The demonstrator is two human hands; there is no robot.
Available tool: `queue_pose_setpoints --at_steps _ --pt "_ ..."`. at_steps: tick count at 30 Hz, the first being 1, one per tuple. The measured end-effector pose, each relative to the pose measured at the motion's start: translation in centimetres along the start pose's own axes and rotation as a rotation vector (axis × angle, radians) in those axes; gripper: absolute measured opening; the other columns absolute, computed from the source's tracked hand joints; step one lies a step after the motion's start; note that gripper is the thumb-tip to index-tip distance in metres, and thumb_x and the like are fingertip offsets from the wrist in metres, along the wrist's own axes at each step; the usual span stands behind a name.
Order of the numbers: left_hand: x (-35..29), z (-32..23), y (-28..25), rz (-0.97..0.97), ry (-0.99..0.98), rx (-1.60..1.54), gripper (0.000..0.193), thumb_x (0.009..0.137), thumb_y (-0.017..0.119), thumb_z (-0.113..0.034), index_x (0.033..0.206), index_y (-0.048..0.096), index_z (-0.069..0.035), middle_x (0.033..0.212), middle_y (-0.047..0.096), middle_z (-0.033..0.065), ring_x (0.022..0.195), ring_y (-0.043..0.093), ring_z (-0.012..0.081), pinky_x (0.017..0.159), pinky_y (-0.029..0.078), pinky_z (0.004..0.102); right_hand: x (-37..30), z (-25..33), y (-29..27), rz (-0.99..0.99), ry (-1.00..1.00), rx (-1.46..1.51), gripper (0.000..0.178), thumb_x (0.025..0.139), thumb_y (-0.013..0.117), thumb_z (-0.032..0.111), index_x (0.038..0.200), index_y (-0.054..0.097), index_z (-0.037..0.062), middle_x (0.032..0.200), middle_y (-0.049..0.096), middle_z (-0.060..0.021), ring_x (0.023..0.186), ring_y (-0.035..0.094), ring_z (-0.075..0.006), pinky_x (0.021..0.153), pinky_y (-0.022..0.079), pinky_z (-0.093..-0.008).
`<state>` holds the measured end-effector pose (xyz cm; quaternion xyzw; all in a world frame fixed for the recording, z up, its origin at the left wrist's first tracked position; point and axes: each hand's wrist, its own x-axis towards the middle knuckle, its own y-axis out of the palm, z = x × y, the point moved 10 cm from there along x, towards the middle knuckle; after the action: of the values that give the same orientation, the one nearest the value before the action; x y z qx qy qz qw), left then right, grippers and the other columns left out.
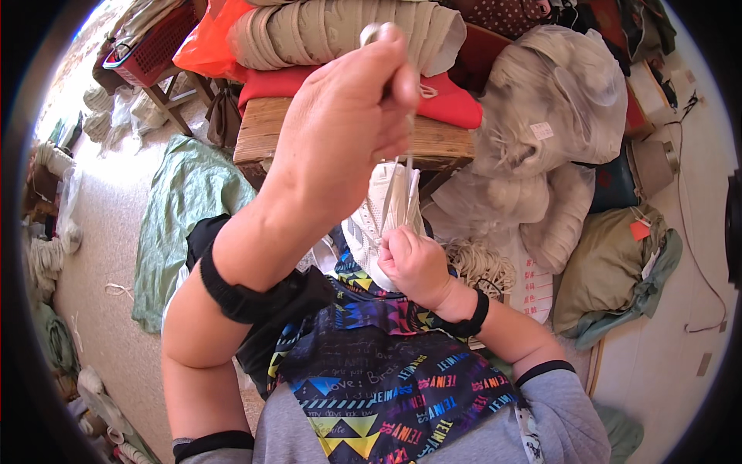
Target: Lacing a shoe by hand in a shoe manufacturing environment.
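Note:
A white shoe upper (361, 241) with grey trim rests on my lap, toe and sole hard to make out. From it a white shoelace (410, 174) runs upward, taut, to my left hand (348, 124). That hand is raised high over the bench edge, its fingers closed on the lace and slightly blurred; a small pale round bit shows by the fingertips. My right hand (415, 264) is closed in a fist against the upper's right side, where lace strands run into it. A dark patterned apron (386, 379) covers my lap.
Ahead stands a wooden bench (259, 138) with a red cloth (456, 104) and a nested stack of beige shoe uppers (317, 35). Clear plastic bags (553, 93) and a bundle of laces (483, 267) lie to the right, an olive sack (610, 271) beyond. A green sheet (182, 209) lies left.

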<state>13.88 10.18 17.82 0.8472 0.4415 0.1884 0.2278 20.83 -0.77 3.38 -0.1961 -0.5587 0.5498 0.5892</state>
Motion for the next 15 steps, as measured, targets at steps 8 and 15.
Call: queue_pose_setpoints --at_steps 8,15 --pt "-1.3 1.0 -0.4 0.018 0.063 0.278 0.041 0.104 0.039 -0.031 0.073 0.049 -0.006 0.060 0.036 -0.0018 0.054 0.034 0.0079 0.053 0.029 0.0229 -0.6 -3.5 -1.3 0.091 0.347 0.254 0.017 0.086 0.063 0.014 0.098 0.054 0.0055 0.081 0.065 -0.0134 0.068 0.064 -0.0311 0.057 0.050 -0.0403" --pt "-1.1 4.8 -5.1 -0.175 -0.027 0.229 0.044 0.102 0.044 -0.035 0.079 0.061 -0.002 0.062 0.044 -0.0026 0.058 0.041 0.0066 0.056 0.033 0.0217 0.8 -5.0 0.2 0.328 0.373 0.231 0.013 0.084 0.065 0.014 0.086 0.056 0.0044 0.069 0.063 -0.0123 0.063 0.063 -0.0317 0.058 0.049 -0.0400"
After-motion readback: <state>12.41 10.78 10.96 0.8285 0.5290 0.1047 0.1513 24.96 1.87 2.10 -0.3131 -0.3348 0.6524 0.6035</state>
